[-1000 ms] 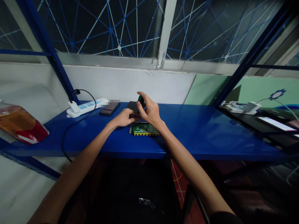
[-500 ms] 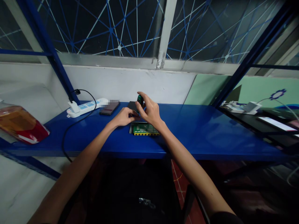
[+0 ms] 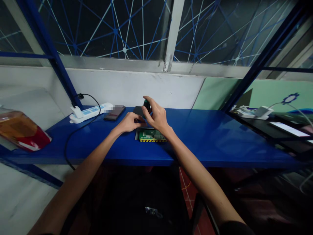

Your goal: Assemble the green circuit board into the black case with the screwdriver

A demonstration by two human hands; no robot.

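My right hand [image 3: 157, 117] is closed around the dark handle of a screwdriver [image 3: 146, 104], which stands about upright with a greenish top end. Beside the screwdriver's lower part, my left hand [image 3: 130, 122] has its thumb and fingers drawn together in a pinch; whatever lies between them is too small to make out. Under and in front of both hands sits a green circuit board [image 3: 153, 134] with a row of yellow ports along its near edge. Its far part is covered by my hands. A dark flat piece [image 3: 138, 110] shows just behind my left fingers.
On the blue table [image 3: 207, 137], a phone [image 3: 114, 113] and a white power strip [image 3: 91, 113] with a black cable lie at the back left. A red and orange package [image 3: 24, 130] stands at the left edge. Blue frame posts rise on both sides; a lit phone [image 3: 290, 129] lies far right.
The green top of the screwdriver looks darker, as if the handle has turned slightly in my right hand. Both hands stay in nearly the same place.
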